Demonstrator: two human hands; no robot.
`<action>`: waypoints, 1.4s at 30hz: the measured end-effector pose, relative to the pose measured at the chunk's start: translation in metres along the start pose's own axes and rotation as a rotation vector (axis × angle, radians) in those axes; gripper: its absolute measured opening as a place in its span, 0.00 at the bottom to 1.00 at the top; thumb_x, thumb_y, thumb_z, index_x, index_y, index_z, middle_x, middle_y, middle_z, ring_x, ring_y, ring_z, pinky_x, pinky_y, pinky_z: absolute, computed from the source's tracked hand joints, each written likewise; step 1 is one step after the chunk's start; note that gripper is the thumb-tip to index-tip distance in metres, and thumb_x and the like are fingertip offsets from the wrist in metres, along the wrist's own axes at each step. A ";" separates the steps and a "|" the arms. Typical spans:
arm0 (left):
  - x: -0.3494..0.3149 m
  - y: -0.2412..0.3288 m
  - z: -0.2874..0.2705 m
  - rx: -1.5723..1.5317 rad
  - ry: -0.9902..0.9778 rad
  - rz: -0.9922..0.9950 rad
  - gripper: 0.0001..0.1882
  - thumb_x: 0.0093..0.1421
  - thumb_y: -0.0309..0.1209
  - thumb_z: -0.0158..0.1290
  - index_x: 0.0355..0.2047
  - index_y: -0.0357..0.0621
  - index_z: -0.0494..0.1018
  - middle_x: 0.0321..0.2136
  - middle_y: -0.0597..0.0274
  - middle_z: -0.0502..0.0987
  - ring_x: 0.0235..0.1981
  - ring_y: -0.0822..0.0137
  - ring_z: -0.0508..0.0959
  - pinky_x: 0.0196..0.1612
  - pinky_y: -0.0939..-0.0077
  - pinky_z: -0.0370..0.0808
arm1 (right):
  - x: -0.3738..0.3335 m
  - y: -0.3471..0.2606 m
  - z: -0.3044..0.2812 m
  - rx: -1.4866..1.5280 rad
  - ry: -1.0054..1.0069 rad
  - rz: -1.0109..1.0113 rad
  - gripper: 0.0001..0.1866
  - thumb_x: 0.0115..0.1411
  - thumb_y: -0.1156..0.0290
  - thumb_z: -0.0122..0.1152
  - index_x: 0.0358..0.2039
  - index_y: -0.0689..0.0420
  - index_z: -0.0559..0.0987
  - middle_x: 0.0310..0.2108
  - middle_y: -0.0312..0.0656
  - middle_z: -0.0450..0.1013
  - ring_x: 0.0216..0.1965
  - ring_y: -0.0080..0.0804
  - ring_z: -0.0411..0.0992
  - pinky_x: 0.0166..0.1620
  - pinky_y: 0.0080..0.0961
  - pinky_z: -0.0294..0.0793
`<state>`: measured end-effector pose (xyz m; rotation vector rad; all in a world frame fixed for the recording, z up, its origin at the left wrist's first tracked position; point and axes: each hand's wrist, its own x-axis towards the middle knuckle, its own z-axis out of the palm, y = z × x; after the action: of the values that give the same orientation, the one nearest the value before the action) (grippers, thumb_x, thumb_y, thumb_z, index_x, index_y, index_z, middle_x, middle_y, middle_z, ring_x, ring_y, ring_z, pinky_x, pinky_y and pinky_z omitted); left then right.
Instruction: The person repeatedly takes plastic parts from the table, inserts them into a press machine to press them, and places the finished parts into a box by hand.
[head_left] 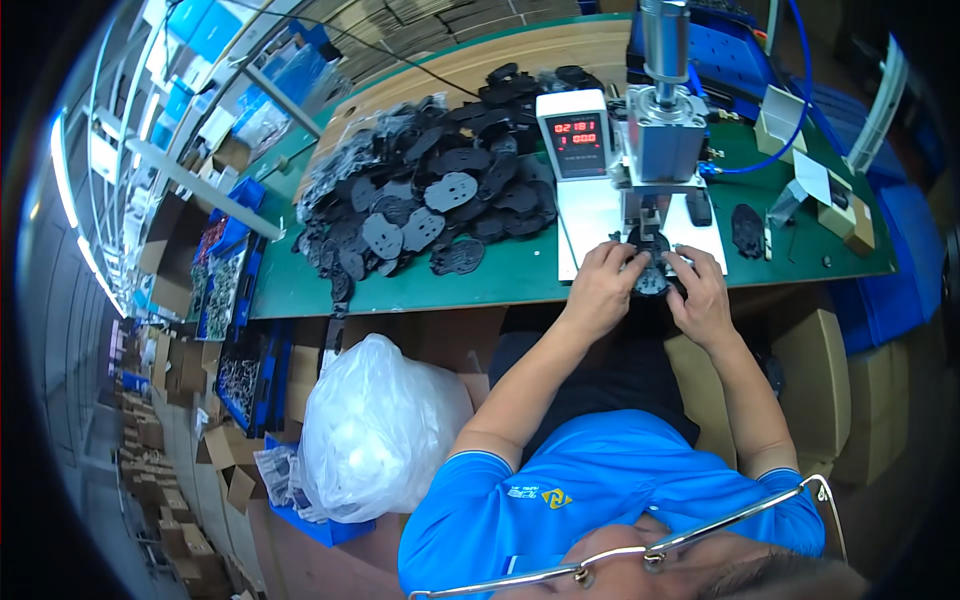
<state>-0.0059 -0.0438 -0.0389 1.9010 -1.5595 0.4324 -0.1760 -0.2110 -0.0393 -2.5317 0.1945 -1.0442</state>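
Observation:
Both hands work at a small bench press (668, 150) with a metal cylinder and a white base. Under its head lies a dark, rounded plastic part (652, 278). My left hand (604, 287) grips the part's left side, with thumb and fingers bent against it. On the opposite side, my right hand (703, 300) holds the part between thumb and fingers. The press head and my fingers hide some of the part. To the left a large heap of similar black plastic parts (440, 185) covers the green table top (400, 293).
A display box (573, 135) with red digits stands left of the press. Another black part (746, 232) and small open boxes (782, 122) sit to the right. A blue air hose (770, 160) curves there. Beside my left arm stands a full white plastic bag (375, 430); blue bins (240, 375) lie beyond.

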 end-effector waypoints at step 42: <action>-0.149 -0.090 -0.116 0.281 -0.046 -0.321 0.28 0.57 0.18 0.65 0.60 0.40 0.83 0.53 0.46 0.83 0.53 0.40 0.80 0.61 0.46 0.78 | -0.006 0.005 0.044 0.067 0.133 0.088 0.25 0.53 0.84 0.72 0.53 0.55 0.91 0.51 0.49 0.83 0.56 0.54 0.81 0.62 0.49 0.79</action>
<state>0.0603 0.1526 -0.0679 2.3430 -1.2376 0.4867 -0.1494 -0.2006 -0.0736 -2.3735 0.3002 -1.1645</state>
